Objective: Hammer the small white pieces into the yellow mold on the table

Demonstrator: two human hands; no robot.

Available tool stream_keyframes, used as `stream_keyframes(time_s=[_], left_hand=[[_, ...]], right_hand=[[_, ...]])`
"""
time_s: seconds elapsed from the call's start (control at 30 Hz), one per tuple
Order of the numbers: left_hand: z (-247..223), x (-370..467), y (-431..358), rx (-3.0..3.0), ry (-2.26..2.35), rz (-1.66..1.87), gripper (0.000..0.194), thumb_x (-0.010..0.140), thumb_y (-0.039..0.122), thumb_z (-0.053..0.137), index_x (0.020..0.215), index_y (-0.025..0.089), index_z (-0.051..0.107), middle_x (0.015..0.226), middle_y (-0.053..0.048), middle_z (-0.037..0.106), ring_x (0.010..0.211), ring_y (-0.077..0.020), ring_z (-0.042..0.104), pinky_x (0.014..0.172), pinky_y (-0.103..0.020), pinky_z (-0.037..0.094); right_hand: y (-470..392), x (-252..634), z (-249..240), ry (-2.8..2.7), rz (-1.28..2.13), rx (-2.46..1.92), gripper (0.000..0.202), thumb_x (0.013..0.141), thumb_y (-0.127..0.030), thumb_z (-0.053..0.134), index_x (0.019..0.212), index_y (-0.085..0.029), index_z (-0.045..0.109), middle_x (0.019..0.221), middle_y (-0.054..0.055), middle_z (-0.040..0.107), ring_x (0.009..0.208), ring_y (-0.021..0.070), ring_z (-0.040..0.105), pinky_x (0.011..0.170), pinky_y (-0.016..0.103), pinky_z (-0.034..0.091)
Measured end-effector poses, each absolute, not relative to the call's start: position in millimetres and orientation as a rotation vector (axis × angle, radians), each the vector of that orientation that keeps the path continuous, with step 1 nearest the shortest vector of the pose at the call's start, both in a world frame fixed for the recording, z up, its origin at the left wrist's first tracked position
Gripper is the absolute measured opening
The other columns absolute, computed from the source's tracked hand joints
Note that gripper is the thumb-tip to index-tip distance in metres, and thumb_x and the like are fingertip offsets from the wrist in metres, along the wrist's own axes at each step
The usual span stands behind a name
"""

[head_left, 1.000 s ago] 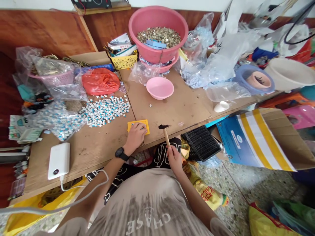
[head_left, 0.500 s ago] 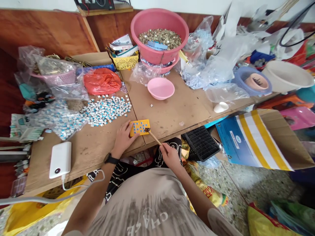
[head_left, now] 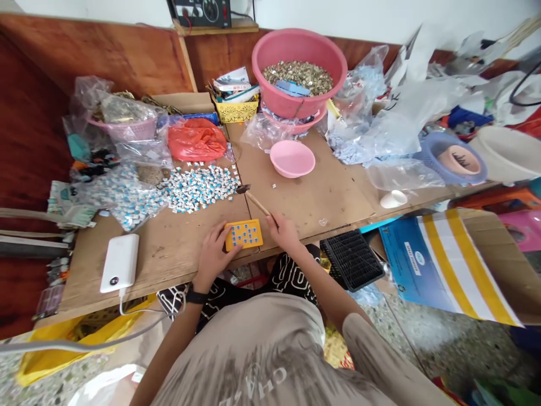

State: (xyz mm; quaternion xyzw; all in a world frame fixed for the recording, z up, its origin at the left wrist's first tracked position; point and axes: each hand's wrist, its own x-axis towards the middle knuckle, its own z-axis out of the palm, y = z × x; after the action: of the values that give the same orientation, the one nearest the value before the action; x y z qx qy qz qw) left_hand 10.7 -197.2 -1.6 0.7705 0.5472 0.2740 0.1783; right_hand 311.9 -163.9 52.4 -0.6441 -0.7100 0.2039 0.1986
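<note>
My left hand (head_left: 214, 251) grips the left end of a small yellow tray (head_left: 254, 239), thumb at the near side and fingers at the far side. Small blue pieces are spaced over the tray's face. In my right hand (head_left: 284, 231) is a slim wooden-handled tool (head_left: 258, 203) with a dark head; I cannot make out its exact kind. The head is beyond the tray, close to the right edge of a pile of small white-and-blue pieces (head_left: 198, 189). One loose piece lies apart, near the pink bowl (head_left: 292, 159).
A white power bank (head_left: 120, 262) with a cable lies at the left. Behind stand a red plastic bag (head_left: 196, 139), a yellow basket (head_left: 237, 111) and a big pink basin (head_left: 300, 44) of metal bits. A white cup (head_left: 393, 199) lies near the right front edge, above a black crate (head_left: 354, 259).
My right hand has moved the tool's head away from the tray, out toward the pile. My left hand stays on the tray. The camera view has shifted.
</note>
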Motion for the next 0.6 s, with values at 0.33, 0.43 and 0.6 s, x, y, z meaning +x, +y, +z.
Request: stream_keyframes(time_s=[0.33, 0.43, 0.6], left_hand=[[3, 19, -191, 2.16, 1.621, 0.75, 0.065, 0.107, 0.064, 0.074, 0.161, 0.028, 0.067, 0.175, -0.015, 0.06, 0.161, -0.0428, 0.055, 0.135, -0.064, 0.045], [9, 27, -181, 2.171, 1.648, 0.717, 0.064, 0.106, 0.062, 0.076, 0.16, 0.028, 0.068, 0.174, -0.015, 0.062, 0.16, -0.0443, 0.055, 0.133, -0.066, 0.044], [10, 33, -170, 2.199, 1.633, 0.715, 0.065, 0.105, 0.063, 0.077, 0.16, 0.029, 0.068, 0.173, -0.014, 0.063, 0.157, -0.0444, 0.056, 0.132, -0.067, 0.041]], right_hand=[[-203, 345, 22, -1.588, 0.651, -1.778, 0.062, 0.123, -0.063, 0.034, 0.112, -0.02, 0.077, 0.084, 0.007, 0.075, 0.077, 0.0259, 0.069, 0.074, 0.033, 0.049], [-221, 349, 20, -1.581, 0.662, -1.797, 0.062, 0.121, -0.065, 0.037, 0.107, -0.02, 0.078, 0.086, 0.009, 0.077, 0.079, 0.0266, 0.07, 0.077, 0.034, 0.051], [-204, 331, 37, -1.769, 0.609, -1.798, 0.052, 0.124, -0.053, 0.042, 0.132, -0.019, 0.081, 0.1, 0.013, 0.084, 0.09, 0.0297, 0.078, 0.08, 0.034, 0.052]])
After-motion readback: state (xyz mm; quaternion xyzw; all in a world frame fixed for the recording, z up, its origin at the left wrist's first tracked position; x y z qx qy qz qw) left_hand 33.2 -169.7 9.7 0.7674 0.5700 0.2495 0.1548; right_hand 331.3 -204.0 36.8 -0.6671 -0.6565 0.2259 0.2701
